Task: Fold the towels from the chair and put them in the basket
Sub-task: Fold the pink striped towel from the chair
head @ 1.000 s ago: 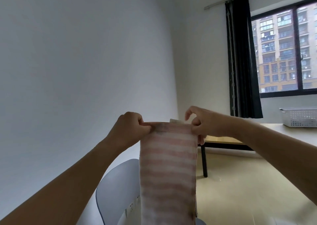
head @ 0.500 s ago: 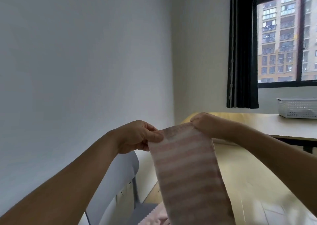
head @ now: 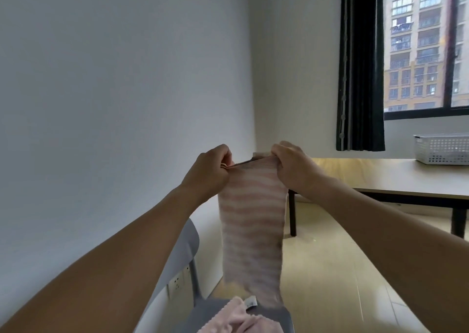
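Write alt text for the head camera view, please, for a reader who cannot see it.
Two bare hands, left hand and right hand, pinch the top corners of a pink striped towel hanging above a grey chair holding another pink towel. A white basket sits on a wooden table by the window.

The striped towel [head: 251, 233] is blurring toward its lower end above the chair [head: 187, 246], whose seat is running off the bottom edge. The pink towel [head: 238, 320] on that chair is getting cut off there too. Right of the chair, the basket [head: 441, 150] is running past the frame's edge.
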Demonstrator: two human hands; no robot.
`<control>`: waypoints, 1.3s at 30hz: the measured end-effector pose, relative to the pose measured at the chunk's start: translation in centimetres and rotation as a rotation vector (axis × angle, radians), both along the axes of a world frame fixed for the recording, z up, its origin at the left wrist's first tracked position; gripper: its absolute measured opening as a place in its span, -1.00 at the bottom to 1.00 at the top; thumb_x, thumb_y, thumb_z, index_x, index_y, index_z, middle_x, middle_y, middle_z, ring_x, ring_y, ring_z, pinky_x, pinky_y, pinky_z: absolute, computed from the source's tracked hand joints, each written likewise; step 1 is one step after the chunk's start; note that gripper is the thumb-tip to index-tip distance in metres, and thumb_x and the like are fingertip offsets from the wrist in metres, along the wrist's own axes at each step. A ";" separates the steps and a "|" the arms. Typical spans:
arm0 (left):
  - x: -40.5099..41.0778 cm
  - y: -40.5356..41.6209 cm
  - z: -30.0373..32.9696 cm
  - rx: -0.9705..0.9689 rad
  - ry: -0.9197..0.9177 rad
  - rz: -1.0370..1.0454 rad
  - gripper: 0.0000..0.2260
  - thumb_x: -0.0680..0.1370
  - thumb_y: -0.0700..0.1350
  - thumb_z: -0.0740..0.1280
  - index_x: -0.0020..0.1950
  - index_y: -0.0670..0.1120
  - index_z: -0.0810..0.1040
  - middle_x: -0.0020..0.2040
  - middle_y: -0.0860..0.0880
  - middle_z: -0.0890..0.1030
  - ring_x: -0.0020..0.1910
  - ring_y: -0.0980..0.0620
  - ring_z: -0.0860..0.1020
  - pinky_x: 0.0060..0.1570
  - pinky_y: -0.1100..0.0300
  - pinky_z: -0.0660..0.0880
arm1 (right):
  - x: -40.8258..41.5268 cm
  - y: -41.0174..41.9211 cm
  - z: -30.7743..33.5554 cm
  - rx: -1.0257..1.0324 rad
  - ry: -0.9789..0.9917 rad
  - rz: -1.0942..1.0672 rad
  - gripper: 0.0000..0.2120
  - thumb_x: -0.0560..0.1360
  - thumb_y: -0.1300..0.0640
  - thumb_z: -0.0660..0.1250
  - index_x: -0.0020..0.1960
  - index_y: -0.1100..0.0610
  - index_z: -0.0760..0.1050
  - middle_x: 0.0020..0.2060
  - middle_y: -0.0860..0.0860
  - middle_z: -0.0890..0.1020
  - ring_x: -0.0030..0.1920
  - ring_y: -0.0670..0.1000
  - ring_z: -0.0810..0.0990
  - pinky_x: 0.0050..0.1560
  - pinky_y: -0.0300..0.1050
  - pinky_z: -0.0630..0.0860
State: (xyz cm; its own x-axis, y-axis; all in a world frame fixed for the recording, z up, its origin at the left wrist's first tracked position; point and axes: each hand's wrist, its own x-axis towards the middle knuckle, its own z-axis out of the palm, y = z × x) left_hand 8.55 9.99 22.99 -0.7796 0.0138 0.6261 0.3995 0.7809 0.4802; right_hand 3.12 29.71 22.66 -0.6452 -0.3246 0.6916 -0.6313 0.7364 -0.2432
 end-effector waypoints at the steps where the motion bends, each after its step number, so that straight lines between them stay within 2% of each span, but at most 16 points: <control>1: 0.5 0.0 -0.3 -0.002 0.013 -0.003 -0.82 0.37 -0.33 0.10 -0.22 -0.06 0.37 -0.19 -0.04 0.60 -0.31 0.00 0.38 -0.35 0.13 0.34 | 0.4 -0.1 -0.2 0.001 0.004 0.011 -0.86 0.46 0.37 0.11 -0.16 0.22 0.41 -0.17 0.07 0.46 -0.17 0.09 0.46 -0.16 -0.06 0.42; 4: 2.8 -0.2 -1.7 -0.002 0.018 0.008 -0.81 0.33 -0.37 0.06 -0.25 -0.10 0.33 -0.34 -0.01 0.43 -0.35 0.03 0.26 -0.37 0.16 0.23 | 2.9 0.2 -1.5 0.030 -0.058 0.062 -0.81 0.51 0.30 0.10 -0.26 0.14 0.35 -0.27 0.04 0.47 -0.24 0.05 0.45 -0.25 -0.09 0.40; 6: 4.4 -0.7 -3.3 -0.003 -0.025 0.008 -0.79 0.32 -0.39 0.06 -0.29 -0.08 0.30 -0.37 0.01 0.35 -0.36 0.03 0.24 -0.36 0.17 0.21 | 5.0 0.7 -3.0 0.053 -0.212 0.102 -0.75 0.55 0.23 0.07 -0.30 0.10 0.32 -0.34 0.01 0.45 -0.31 0.00 0.40 -0.33 -0.17 0.31; 8: 5.8 -1.1 -5.6 -0.002 -0.140 0.007 -0.77 0.34 -0.41 0.08 -0.30 -0.07 0.29 -0.38 0.02 0.34 -0.36 0.03 0.25 -0.36 0.17 0.21 | 7.1 1.1 -5.3 0.157 -0.386 0.129 -0.74 0.59 0.16 0.05 -0.27 0.08 0.34 -0.33 -0.03 0.44 -0.32 -0.05 0.38 -0.30 -0.22 0.29; 11: 7.2 -1.5 -10.7 0.025 -0.540 -0.035 -0.76 0.40 -0.43 0.09 -0.27 -0.10 0.38 -0.34 -0.07 0.43 -0.33 -0.02 0.42 -0.35 0.16 0.41 | 9.6 1.2 -10.5 0.391 -0.568 0.122 -0.74 0.62 0.12 0.02 -0.20 0.05 0.37 -0.25 -0.02 0.45 -0.20 -0.01 0.43 -0.21 -0.19 0.33; 13: 8.0 -1.8 -15.2 -0.005 -0.896 -0.070 -0.76 0.42 -0.41 0.11 -0.18 -0.13 0.46 -0.21 -0.15 0.54 -0.24 -0.12 0.57 -0.21 0.04 0.62 | 10.7 1.0 -14.9 0.518 -0.755 0.108 -0.74 0.61 0.11 0.01 -0.15 0.09 0.41 -0.17 0.05 0.47 -0.14 0.05 0.44 -0.21 -0.15 0.35; 16: 9.4 -1.7 -22.3 -0.133 -1.251 -0.152 -0.72 0.46 -0.37 0.18 0.05 -0.10 0.53 0.05 -0.18 0.62 -0.04 -0.11 0.64 0.03 0.01 0.62 | 11.9 0.2 -21.8 0.751 -1.030 0.055 -0.72 0.61 0.14 -0.02 -0.18 0.10 0.39 -0.14 0.17 0.48 -0.29 0.08 0.41 -0.31 -0.16 0.34; 17: 9.9 -1.5 -24.5 -0.143 -1.323 -0.175 -0.71 0.47 -0.37 0.18 0.08 -0.09 0.53 0.10 -0.18 0.62 0.00 -0.10 0.64 0.07 0.01 0.60 | 12.0 -0.1 -24.1 0.828 -1.077 0.039 -0.70 0.61 0.18 -0.02 -0.16 0.17 0.43 -0.15 0.21 0.50 -0.36 0.07 0.41 -0.36 -0.17 0.35; 19: 10.6 -1.0 -28.2 -0.138 -1.407 -0.177 -0.72 0.48 -0.37 0.16 0.04 -0.06 0.51 0.09 -0.17 0.61 -0.01 -0.10 0.63 0.10 0.02 0.59 | 12.0 -0.4 -27.9 0.934 -1.130 0.010 -0.64 0.60 0.26 -0.03 0.02 0.40 0.51 -0.16 0.26 0.52 -0.44 0.04 0.41 -0.45 -0.21 0.35; 21: 10.9 -0.9 -30.5 -0.103 -1.424 -0.144 -0.73 0.48 -0.37 0.14 0.00 -0.06 0.50 0.00 -0.15 0.58 -0.07 -0.11 0.60 0.04 0.02 0.59 | 11.6 -0.2 -30.0 0.918 -1.180 0.002 -0.65 0.58 0.31 -0.02 0.11 0.43 0.49 -0.16 0.26 0.52 -0.44 0.03 0.43 -0.45 -0.20 0.37; 25: 10.1 -1.5 -32.1 -0.017 -1.302 -0.068 -0.76 0.44 -0.35 0.11 -0.26 -0.05 0.45 -0.20 -0.10 0.50 -0.15 -0.15 0.55 -0.15 0.01 0.60 | 10.1 0.2 -30.1 0.696 -1.218 0.055 -0.81 0.59 0.23 0.07 0.01 0.25 0.44 -0.20 0.16 0.48 -0.38 0.00 0.39 -0.36 -0.18 0.39; 29: 6.9 -1.7 -32.7 0.031 -1.143 -0.001 -0.74 0.44 -0.34 0.08 -0.29 -0.07 0.47 -0.14 -0.14 0.52 -0.14 -0.19 0.57 -0.21 0.01 0.59 | 7.5 0.6 -29.4 0.375 -1.224 0.102 -0.90 0.59 0.21 0.16 0.02 0.19 0.43 -0.27 0.01 0.40 -0.34 -0.04 0.36 -0.33 -0.21 0.39; 31: 5.1 -1.8 -33.2 0.074 -1.058 0.030 -0.78 0.45 -0.32 0.09 -0.32 -0.08 0.39 -0.24 -0.14 0.45 -0.27 -0.08 0.44 -0.33 0.09 0.43 | 5.9 0.6 -30.1 0.219 -1.166 0.106 -0.92 0.60 0.20 0.17 -0.05 0.18 0.40 -0.27 -0.01 0.39 -0.33 -0.06 0.34 -0.32 -0.23 0.35; 33: 3.4 -1.8 -34.1 0.116 -0.955 0.094 -0.81 0.48 -0.27 0.13 -0.32 -0.09 0.35 -0.31 -0.08 0.42 -0.31 -0.04 0.38 -0.31 0.15 0.30 | 4.4 0.6 -31.6 0.058 -1.091 0.085 -0.85 0.61 0.15 0.17 -0.13 0.14 0.40 -0.27 -0.02 0.40 -0.29 -0.05 0.35 -0.29 -0.21 0.31; 36: 0.6 -2.1 -35.9 0.307 -0.822 0.178 -0.84 0.44 -0.15 0.17 -0.35 -0.11 0.38 -0.38 -0.02 0.41 -0.31 -0.06 0.39 -0.25 0.13 0.30 | 2.1 0.1 -34.3 -0.100 -0.975 0.042 -0.83 0.61 0.08 0.18 -0.05 0.16 0.46 -0.21 0.01 0.48 -0.21 0.00 0.40 -0.24 -0.16 0.33; 39: -1.9 -2.2 -37.7 0.550 -0.749 0.306 -0.85 0.35 -0.04 0.17 -0.38 -0.06 0.29 -0.41 0.00 0.31 -0.34 -0.03 0.30 -0.24 0.10 0.22 | -0.2 -1.0 -36.7 -0.242 -0.905 0.020 -0.86 0.61 0.10 0.19 -0.06 0.12 0.48 -0.21 0.00 0.52 -0.23 -0.02 0.44 -0.27 -0.20 0.36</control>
